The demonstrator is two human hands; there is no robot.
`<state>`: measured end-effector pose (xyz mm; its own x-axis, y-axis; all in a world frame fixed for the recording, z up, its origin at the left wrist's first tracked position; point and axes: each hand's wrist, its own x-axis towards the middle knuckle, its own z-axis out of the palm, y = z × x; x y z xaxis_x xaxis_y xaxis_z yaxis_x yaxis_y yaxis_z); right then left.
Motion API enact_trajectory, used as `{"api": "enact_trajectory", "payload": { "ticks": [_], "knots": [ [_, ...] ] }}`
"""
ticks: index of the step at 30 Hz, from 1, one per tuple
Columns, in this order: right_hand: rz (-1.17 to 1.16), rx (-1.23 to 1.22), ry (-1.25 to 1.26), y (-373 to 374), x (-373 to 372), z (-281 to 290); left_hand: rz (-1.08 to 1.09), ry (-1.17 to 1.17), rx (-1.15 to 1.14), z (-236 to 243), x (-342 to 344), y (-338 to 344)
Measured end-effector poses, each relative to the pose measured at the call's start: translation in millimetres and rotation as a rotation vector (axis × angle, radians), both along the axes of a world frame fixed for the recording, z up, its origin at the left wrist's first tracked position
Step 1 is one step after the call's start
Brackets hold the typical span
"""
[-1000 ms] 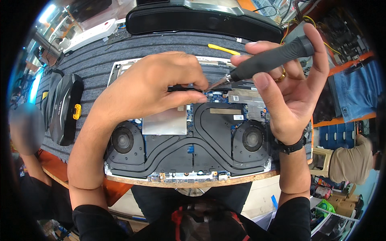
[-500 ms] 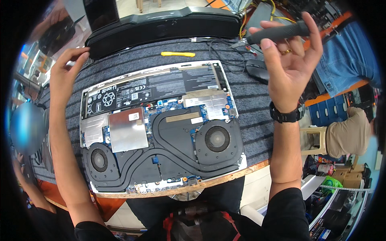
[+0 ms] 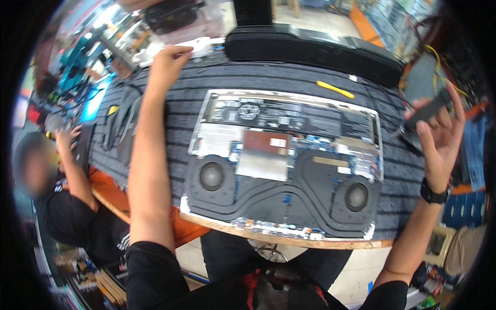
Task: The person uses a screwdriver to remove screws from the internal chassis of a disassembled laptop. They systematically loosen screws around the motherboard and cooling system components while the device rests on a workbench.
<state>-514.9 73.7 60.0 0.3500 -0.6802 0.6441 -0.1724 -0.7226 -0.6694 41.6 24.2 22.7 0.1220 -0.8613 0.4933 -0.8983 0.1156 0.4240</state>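
Note:
My left hand [image 3: 169, 66] reaches over the far left of the bench, thumb and fingers pinched together. Whatever lies between the fingertips, if anything, is too small to make out; a white item [image 3: 202, 49] is just beyond them. At the right, my right hand [image 3: 438, 135] is raised, holding a dark-handled screwdriver [image 3: 430, 109] across its fingers. Between my arms lies an opened laptop base [image 3: 274, 199], its insides facing up. A black battery [image 3: 310, 119] fills its far side, and two round fans [image 3: 211, 176] sit toward the near corners.
A yellow pry tool [image 3: 335, 89] lies beyond the laptop, before a long black bar [image 3: 310, 51]. Yellow cables [image 3: 436, 64] hang at the far right. Dark fabric [image 3: 121, 124] rests left of my left arm; another person [image 3: 67, 217] sits farther left.
The view has swung left, so the laptop now appears farther right. My left hand has moved from beside the black bar's left end toward the white item. The screwdriver stays in my right hand.

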Motion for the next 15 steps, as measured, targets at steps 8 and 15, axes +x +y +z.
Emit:
{"api": "enact_trajectory", "payload": {
  "ticks": [8, 15],
  "knots": [
    [-0.011, 0.015, 0.047, -5.8, -8.4, -5.8, 0.012, -0.123, 0.114, -5.7, -5.3, 6.6],
    [-0.017, -0.007, 0.063, -6.3, -7.5, -4.5, 0.039, -0.09, 0.165, -3.9, -14.1, 6.4]
  ]
}}
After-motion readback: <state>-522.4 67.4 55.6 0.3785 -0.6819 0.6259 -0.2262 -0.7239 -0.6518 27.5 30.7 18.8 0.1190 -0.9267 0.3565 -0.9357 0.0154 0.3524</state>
